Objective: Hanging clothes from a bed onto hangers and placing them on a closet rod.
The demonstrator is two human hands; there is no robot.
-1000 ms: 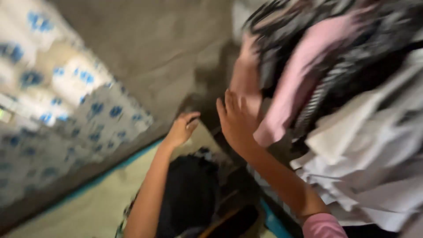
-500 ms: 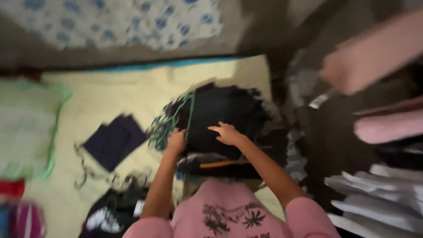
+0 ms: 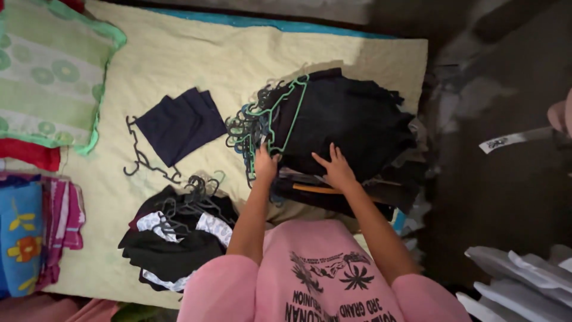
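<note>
A pile of black garments on hangers (image 3: 345, 119) lies on a pale yellow mat (image 3: 179, 65). A green hanger (image 3: 290, 113) sits on top of the pile among several dark hangers. My left hand (image 3: 265, 162) grips the bunch of hanger hooks at the pile's near left edge. My right hand (image 3: 336, 168) rests flat on the black cloth, fingers spread. I wear a pink printed shirt (image 3: 322, 274).
A folded navy cloth (image 3: 179, 124) with a black hanger lies left of the pile. Another heap of black and white clothes with hangers (image 3: 173, 238) is at lower left. A green pillow (image 3: 47, 77) and colourful folded cloths (image 3: 36, 232) sit far left. White garments (image 3: 524, 280) hang at lower right.
The view swung down from the hanging clothes to the mat. Both hands came down from the rack onto the black pile, and the left hand closed on the hangers.
</note>
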